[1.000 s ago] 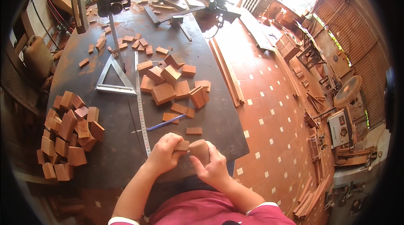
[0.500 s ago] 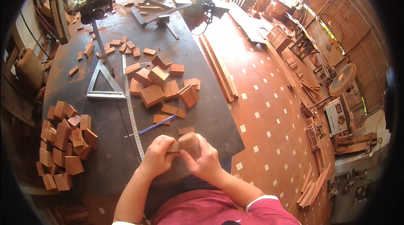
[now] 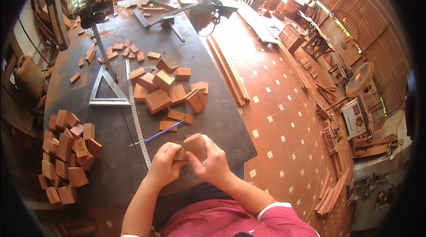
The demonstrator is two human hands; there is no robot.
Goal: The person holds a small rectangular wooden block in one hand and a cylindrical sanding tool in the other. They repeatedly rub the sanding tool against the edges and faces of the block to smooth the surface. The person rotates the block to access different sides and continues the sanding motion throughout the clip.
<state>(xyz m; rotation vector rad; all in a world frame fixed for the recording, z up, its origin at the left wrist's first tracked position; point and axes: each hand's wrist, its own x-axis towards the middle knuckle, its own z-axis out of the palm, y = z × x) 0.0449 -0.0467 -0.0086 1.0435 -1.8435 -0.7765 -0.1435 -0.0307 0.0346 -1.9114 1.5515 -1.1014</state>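
Note:
Both my hands meet over the near edge of the dark worktable (image 3: pixel 116 157). My left hand (image 3: pixel 159 168) pinches a small wooden block (image 3: pixel 180 155). Closed around a larger wooden block (image 3: pixel 195 144), my right hand (image 3: pixel 214 165) keeps it against the smaller one, its thumb across the near face. The fingers partly cover both blocks. Just beyond lie a blue pen (image 3: pixel 164 131) and a long steel ruler (image 3: pixel 136 119). A loose heap of wooden blocks (image 3: pixel 158 100) sits further up the table.
At the left stands a tight group of wooden blocks (image 3: pixel 65 145). A metal triangle square (image 3: pixel 110 102) lies beside the ruler. Small offcuts (image 3: pixel 133 48) and a clamp (image 3: pixel 168 20) are farther back. Long boards (image 3: pixel 228 70) rest on the tiled floor right of the table.
The larger block has risen slightly and tilted in my right hand, and now covers the small block that lay on the table behind it. The whole view has shifted a little.

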